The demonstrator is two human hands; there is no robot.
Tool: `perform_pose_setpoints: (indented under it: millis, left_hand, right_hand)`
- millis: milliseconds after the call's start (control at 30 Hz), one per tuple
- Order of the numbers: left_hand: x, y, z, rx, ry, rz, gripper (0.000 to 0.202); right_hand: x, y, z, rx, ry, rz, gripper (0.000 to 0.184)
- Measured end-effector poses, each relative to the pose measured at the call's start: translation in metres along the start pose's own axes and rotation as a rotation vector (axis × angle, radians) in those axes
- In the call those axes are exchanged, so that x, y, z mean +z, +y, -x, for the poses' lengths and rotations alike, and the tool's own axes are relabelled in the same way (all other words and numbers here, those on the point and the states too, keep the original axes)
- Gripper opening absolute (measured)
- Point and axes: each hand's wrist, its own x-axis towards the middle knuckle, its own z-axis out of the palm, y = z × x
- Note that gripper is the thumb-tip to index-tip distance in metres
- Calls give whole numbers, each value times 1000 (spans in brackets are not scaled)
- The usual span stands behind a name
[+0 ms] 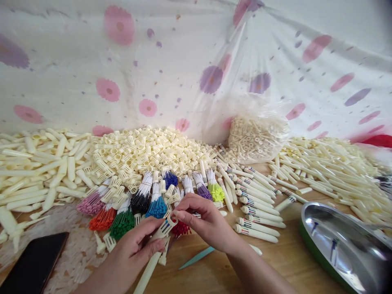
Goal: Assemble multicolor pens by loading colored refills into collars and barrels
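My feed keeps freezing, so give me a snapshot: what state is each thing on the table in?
Left hand, closed around the pen barrel, held tilted.
Right hand, fingers pinched on the barrel's slotted top end.
Refill bundles, sorted by colour, lying fanned out.
Assembled pens, laid in a row.
Plastic bag, filled with small parts.
Metal tray, holds a few refills.
Phone, screen dark.

the cloth (107, 90) is white with big pink and purple flowers and small dots. the pen tube (153, 253) and the piles of pen parts (36, 171) are cream. the bunches of ink sticks (157, 207) are pink, orange, green, black, blue, red, purple and yellow-green. the table (284, 257) is brown wood. the tray (346, 245) is shiny silver with a green rim. the phone (33, 265) is black.
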Motion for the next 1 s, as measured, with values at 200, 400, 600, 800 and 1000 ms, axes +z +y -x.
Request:
perform_pose_setpoints:
  millis: [200, 400, 600, 800, 1000]
  left_hand:
    - [-1, -5, 0, 3, 20, -51, 30]
    - [0, -8, 1, 56, 131, -104, 25]
    - [0, -5, -2, 142, 272, -92, 12]
    - [-4, -2, -3, 171, 286, -71, 6]
    - [-17, -5, -4, 195, 274, -29, 12]
  right_hand:
    - [-3, -5, 5, -17, -46, 150, 17]
    - [6, -2, 5, 38, 18, 159, 22]
    - [15, 6, 7, -6, 91, 198, 21]
    - [9, 5, 8, -75, 81, 160, 19]
    - [-28, 19, 32, -39, -405, 477, 20]
